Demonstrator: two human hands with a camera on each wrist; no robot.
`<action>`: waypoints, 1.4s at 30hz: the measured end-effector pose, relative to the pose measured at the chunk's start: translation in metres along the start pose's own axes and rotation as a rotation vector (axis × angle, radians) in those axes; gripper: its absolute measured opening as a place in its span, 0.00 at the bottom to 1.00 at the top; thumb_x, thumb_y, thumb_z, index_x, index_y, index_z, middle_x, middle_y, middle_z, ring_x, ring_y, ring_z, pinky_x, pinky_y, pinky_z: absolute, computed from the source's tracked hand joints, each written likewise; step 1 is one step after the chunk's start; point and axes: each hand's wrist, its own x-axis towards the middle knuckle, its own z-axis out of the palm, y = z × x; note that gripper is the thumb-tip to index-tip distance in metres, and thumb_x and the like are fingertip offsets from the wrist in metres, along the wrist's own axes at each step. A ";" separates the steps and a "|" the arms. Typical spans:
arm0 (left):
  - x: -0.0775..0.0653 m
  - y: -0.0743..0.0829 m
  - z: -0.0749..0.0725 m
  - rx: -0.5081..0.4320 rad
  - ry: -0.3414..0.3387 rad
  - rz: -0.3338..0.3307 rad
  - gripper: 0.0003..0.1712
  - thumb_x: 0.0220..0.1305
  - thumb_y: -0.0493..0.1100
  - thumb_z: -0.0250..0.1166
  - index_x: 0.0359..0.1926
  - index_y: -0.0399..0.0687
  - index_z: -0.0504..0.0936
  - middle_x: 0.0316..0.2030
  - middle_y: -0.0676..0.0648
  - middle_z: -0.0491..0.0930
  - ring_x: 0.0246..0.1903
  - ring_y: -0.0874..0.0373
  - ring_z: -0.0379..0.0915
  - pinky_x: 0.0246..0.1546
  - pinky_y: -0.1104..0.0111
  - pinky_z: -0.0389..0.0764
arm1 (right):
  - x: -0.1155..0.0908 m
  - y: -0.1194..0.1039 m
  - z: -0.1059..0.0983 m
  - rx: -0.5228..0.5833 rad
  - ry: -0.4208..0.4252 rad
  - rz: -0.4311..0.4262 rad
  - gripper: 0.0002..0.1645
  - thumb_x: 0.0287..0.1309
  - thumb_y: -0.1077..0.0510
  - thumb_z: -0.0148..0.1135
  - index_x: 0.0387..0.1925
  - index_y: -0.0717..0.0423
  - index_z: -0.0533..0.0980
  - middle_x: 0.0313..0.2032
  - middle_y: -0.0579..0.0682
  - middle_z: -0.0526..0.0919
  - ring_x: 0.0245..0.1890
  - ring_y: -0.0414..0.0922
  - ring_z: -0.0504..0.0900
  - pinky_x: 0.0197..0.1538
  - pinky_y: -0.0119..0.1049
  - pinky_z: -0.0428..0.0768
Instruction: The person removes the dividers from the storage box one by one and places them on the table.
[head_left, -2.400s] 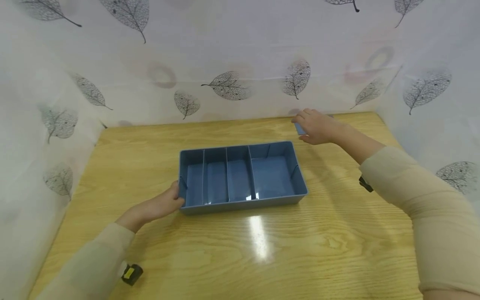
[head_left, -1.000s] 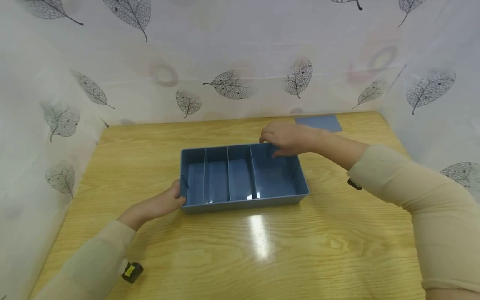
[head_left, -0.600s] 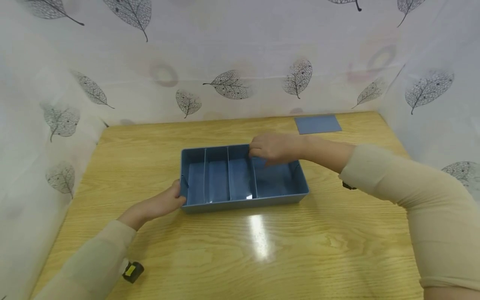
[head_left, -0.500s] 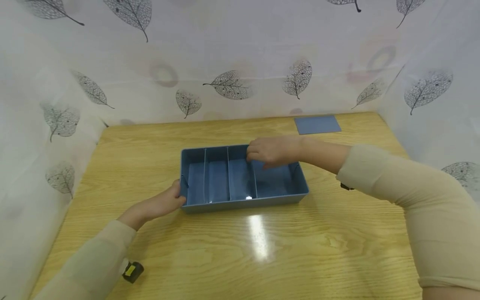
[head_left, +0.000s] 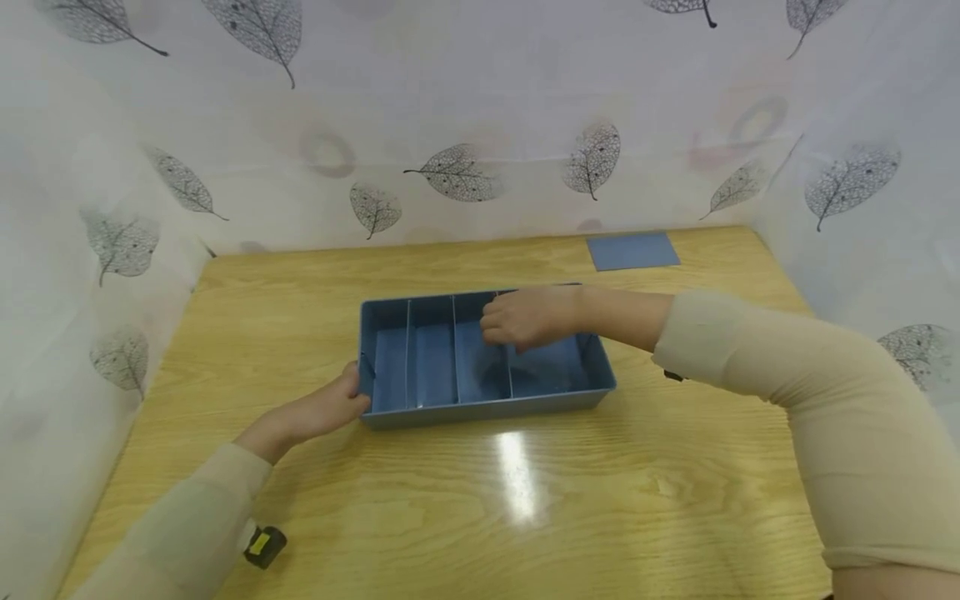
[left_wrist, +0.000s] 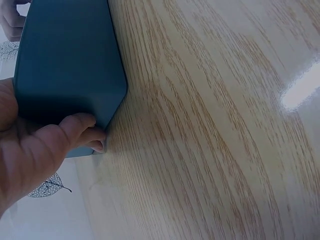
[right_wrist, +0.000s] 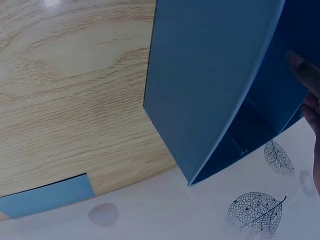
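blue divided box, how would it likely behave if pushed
The blue divided box would probably slide rather than tip, being wide and low. It may feel light for its size, as it looks thin-walled. The glossy table might let it skid, though the left hand gripping its end could steady it.

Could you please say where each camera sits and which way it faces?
Head: worn there, facing forward and down at a blue, rectangular, divided box; left hand and right hand show.
Left wrist: worn there, facing the box's left end; left hand grips it, right hand beyond.
Right wrist: worn there, facing the box's right end; part of the right hand shows.
Head and right wrist both show a flat, blue, rectangular sheet.
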 end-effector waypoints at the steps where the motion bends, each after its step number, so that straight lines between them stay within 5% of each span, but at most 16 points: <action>1: 0.000 0.000 0.000 -0.002 0.001 0.003 0.41 0.68 0.35 0.38 0.67 0.26 0.19 0.67 0.25 0.17 0.68 0.33 0.14 0.65 0.39 0.31 | 0.001 0.000 0.001 -0.002 -0.001 -0.004 0.21 0.48 0.52 0.71 0.39 0.58 0.74 0.40 0.51 0.77 0.40 0.47 0.73 0.48 0.39 0.74; 11: 0.000 -0.004 0.003 -0.011 0.007 0.016 0.41 0.69 0.35 0.38 0.67 0.26 0.19 0.67 0.26 0.17 0.68 0.34 0.13 0.65 0.39 0.30 | 0.005 -0.004 0.016 -0.078 0.060 -0.090 0.03 0.60 0.64 0.58 0.36 0.59 0.75 0.36 0.50 0.78 0.34 0.45 0.71 0.40 0.37 0.73; 22: -0.001 0.000 0.003 -0.009 0.002 0.030 0.41 0.68 0.34 0.38 0.67 0.27 0.19 0.68 0.27 0.17 0.68 0.35 0.13 0.65 0.39 0.30 | 0.006 -0.006 0.021 -0.189 0.046 -0.109 0.03 0.61 0.65 0.56 0.35 0.57 0.76 0.34 0.48 0.78 0.33 0.43 0.70 0.39 0.35 0.72; 42: -0.001 0.002 0.001 0.000 -0.005 0.005 0.41 0.69 0.36 0.38 0.66 0.26 0.18 0.67 0.26 0.16 0.67 0.34 0.12 0.64 0.39 0.31 | 0.004 -0.005 0.017 -0.213 0.096 -0.109 0.03 0.59 0.64 0.59 0.35 0.56 0.78 0.34 0.48 0.80 0.33 0.43 0.73 0.41 0.35 0.74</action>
